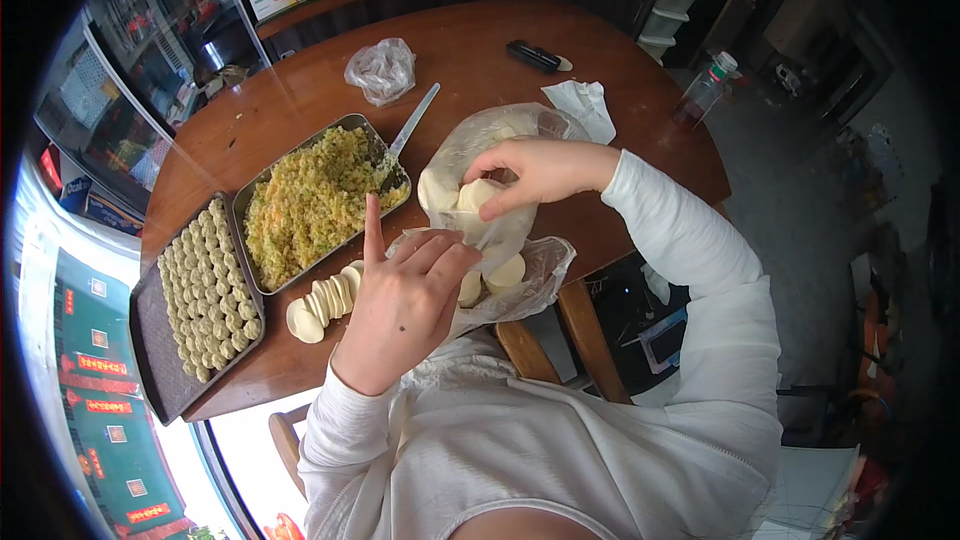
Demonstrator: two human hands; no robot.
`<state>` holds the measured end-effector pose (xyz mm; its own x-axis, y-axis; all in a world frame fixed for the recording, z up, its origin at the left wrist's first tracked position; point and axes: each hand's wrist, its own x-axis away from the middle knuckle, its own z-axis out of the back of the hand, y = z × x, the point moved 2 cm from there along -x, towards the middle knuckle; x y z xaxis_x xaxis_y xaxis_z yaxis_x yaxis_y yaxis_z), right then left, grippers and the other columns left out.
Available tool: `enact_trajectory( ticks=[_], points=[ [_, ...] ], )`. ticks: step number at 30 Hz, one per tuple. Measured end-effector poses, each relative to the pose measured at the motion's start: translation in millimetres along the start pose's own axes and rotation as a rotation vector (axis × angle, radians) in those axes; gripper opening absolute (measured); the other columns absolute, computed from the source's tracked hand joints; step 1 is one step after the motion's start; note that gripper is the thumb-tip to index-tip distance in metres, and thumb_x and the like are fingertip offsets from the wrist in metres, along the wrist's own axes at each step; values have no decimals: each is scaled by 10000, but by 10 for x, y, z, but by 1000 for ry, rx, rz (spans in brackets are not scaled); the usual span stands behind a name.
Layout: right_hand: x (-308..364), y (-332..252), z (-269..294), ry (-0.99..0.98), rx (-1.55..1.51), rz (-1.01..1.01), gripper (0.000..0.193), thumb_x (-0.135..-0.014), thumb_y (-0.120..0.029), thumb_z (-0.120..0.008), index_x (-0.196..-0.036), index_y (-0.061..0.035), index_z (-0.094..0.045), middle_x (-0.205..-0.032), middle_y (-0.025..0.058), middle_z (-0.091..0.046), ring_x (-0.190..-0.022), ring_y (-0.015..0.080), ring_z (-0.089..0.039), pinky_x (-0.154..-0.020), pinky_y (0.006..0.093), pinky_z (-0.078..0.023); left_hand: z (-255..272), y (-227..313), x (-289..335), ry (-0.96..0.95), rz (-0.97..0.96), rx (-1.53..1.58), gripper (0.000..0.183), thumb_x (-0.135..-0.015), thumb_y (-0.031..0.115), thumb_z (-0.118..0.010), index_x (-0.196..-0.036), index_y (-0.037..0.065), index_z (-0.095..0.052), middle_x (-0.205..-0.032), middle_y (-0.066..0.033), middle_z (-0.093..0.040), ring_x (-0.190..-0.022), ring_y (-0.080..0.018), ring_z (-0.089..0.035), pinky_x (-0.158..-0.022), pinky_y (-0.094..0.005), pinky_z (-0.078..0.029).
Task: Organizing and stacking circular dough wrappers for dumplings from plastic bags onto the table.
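Observation:
My right hand (545, 172) reaches into a clear plastic bag (500, 125), its thumb and fingers closed round a stack of pale round dumpling wrappers (474, 196). My left hand (405, 295) is at the bag's near side, one finger stretched up and the others bent onto the plastic; their tips are partly hidden. Below the bag, more wrappers (507, 273) stand in a second clear bag (548, 270). To the left of my left hand, a fanned row of loose wrappers (322, 305) lies on the table.
A metal tray (372, 123) holds yellow-green chopped filling, with a pale spatula (415, 118) on its edge. Left of it, a dark tray (155, 340) carries rows of small dumplings. A crumpled bag (382, 70), black case (533, 56) and white tissue (583, 110) lie farther back on the table.

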<state>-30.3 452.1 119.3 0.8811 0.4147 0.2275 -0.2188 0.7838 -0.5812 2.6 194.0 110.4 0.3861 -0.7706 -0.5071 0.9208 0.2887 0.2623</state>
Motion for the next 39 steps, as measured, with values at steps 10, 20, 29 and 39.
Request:
enact_trajectory(
  ticks=[10, 20, 29, 39],
  points=[
    [63, -33, -158, 78, -128, -122, 711, -758, -355, -949, -1308, -27, -642, -1211, 158, -701, -1140, 285, -661, -996, 378, -521, 1, -5, 7, -12, 3, 11, 214, -878, -1, -710, -1074, 82, -737, -1121, -84, -753, -1185, -273, -694, -1290, -697, -151],
    [224, -389, -244, 310, 123, -145, 690, -697, -228, -961, -1239, -119, -548, -1268, 74, -656, -1276, 287, -595, -1110, 474, -322, 29, -7, 42, 6, 14, -3, 215, -871, -9, -698, -1060, 84, -738, -1111, -76, -755, -1165, -264, -702, -1292, -694, -150],
    [592, -864, -252, 749, 75, 240, 626, -716, -30, -874, -1252, -103, -558, -1248, 90, -603, -1248, 302, -580, -1059, 486, -394, 200, -41, 71, 233, 95, 422, 944, -804, -31, -771, -1628, -14, -312, -1587, -266, -460, -1472, -435, -477, -1248, -562, -354],
    [621, -1144, -346, 743, 60, 413, 612, -721, -107, -949, -1241, -76, -628, -1219, 99, -582, -1145, 285, -619, -968, 382, -518, -41, 167, 151, 199, 306, 1403, 854, -1015, -54, -668, -1689, -32, -144, -1637, -238, -425, -1454, -287, -521, -1200, -416, -452]
  ],
)
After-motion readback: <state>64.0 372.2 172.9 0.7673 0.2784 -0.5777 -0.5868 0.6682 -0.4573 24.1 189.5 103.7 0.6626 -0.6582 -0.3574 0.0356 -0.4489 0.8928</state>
